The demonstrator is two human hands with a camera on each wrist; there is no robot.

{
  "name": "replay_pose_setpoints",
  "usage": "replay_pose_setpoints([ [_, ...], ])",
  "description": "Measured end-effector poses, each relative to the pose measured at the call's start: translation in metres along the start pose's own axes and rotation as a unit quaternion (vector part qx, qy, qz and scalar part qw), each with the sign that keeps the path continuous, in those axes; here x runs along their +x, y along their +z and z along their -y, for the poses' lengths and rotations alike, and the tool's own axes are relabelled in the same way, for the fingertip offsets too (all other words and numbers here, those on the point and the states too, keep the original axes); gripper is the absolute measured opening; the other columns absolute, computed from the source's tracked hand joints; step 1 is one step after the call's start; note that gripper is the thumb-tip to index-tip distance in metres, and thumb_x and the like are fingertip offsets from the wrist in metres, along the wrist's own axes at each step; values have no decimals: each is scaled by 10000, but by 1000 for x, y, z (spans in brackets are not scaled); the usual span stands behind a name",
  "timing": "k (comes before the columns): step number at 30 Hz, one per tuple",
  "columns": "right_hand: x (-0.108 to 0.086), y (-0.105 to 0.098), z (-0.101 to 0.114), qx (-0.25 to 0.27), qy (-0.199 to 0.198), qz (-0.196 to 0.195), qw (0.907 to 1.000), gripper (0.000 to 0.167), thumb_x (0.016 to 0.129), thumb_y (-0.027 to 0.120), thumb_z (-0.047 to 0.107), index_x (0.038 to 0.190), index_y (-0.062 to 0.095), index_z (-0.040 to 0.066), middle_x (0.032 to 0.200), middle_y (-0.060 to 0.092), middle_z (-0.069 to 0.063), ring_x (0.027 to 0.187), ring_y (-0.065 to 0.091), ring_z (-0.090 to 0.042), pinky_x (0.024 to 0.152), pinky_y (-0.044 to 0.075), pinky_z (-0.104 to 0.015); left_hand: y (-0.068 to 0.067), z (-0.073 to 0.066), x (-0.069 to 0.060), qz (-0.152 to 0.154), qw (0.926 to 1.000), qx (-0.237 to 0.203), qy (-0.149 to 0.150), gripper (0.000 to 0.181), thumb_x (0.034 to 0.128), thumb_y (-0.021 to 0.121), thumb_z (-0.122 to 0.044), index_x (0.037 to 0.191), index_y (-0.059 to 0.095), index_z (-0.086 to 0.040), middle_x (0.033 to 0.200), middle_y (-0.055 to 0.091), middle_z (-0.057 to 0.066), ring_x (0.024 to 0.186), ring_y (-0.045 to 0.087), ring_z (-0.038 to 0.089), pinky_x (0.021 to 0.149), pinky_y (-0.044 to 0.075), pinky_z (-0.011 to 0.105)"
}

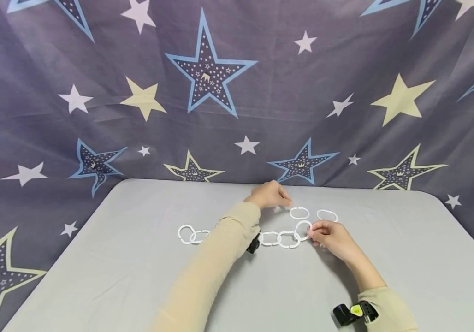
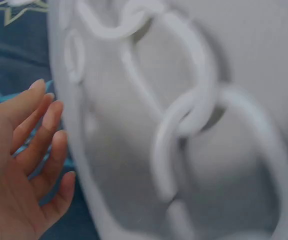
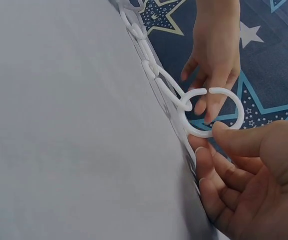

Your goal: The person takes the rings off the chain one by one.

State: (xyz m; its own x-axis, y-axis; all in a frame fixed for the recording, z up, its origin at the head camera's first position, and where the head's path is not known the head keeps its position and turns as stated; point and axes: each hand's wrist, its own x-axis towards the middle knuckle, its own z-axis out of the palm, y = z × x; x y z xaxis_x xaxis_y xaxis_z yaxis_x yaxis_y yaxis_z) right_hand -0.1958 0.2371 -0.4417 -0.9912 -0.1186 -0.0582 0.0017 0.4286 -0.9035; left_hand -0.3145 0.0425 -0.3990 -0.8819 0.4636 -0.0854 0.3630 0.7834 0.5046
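Grey table (image 1: pixel 394 244) | left hand (image 1: pixel 268 194): fingers relaxed | right hand (image 1: pixel 333 237): pinches link (image 3: pixel 240 113)

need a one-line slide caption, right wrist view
Right hand pinching the gapped end link of a white chain, left hand beyond.

Pale grey table (image 1: pixel 108 281).
Joined white links (image 1: pixel 279 238) are laid in a row across it; loose white links (image 1: pixel 299 218) are set beyond them.
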Motion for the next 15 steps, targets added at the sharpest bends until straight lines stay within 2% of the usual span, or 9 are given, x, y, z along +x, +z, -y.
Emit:
replay_pose_setpoints([
  [4,0,1,1,39,-1,2,10000,182,949,638,47,1021,620,-118,762,659,-44,657,593,-141,557,469,-232,-17,4,-11,167,9993,-279,183,179,888,743,-322,1038,792,-237,1009,741,-106,890,644,62,834,475,249],
  [7,0,2,1,98,-10,1,10000,186,948,637,44,1023,617,-125,761,659,-45,651,594,-138,553,467,-228,-22,8,-18,353,9978,-460,335,190,904,730,-294,1057,786,-197,1023,743,-69,901,643,59,822,469,212],
  [9,1,1,1,123,-18,-8,9999,185,947,640,42,1020,619,-126,761,661,-47,650,596,-137,552,467,-226,-22,10,-22,479,9963,-566,445,191,907,727,-259,1066,781,-168,1017,744,-43,879,647,69,802,468,197],
  [12,0,0,2,113,-66,5,9999,179,946,640,39,1012,618,-126,764,665,-51,652,600,-139,557,471,-228,-19,9,-30,667,9934,-750,561,197,911,722,-224,1079,773,-134,991,744,-20,838,679,151,772,467,197],
  [15,-1,-1,2,138,-64,22,9999,193,950,638,40,1022,613,-137,774,673,-57,651,601,-138,553,471,-230,-13,5,-38,755,9926,-821,491,195,911,725,-220,1082,769,-138,957,742,-40,822,700,229,757,458,217],
])
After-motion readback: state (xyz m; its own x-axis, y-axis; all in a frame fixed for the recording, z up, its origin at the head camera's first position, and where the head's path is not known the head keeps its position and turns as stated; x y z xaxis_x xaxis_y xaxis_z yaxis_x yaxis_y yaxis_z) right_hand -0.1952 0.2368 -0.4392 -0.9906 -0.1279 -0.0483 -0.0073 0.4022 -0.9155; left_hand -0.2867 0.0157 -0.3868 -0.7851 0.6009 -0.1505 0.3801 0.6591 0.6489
